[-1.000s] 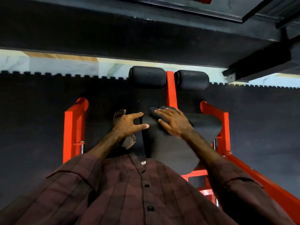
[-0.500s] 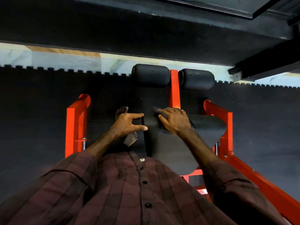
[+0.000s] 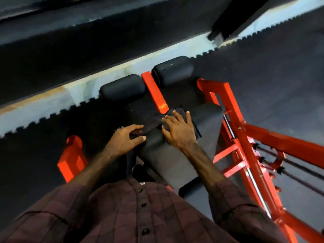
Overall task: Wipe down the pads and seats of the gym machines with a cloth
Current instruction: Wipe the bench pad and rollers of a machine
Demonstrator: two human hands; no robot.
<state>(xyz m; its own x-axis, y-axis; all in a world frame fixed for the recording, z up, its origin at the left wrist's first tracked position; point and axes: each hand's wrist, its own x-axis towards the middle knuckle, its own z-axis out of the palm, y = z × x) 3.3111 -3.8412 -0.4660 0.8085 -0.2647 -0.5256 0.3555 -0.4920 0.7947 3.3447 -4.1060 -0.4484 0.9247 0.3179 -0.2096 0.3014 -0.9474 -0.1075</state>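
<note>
- right hand (image 3: 179, 131) is pressing flat, fingers spread, on the dark cloth (image 3: 175, 114), rubbing the pad (image 3: 206, 123) toward twelve o'clock
- left hand (image 3: 126, 139) is hovering loosely uncurled at nine o'clock, gripping nothing

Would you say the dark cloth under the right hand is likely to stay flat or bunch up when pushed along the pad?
The cloth looks soft and floppy, already rumpled beneath the right hand, so it probably bunches. Flat fingers pressing it on the pad likely keep it sliding.
</note>
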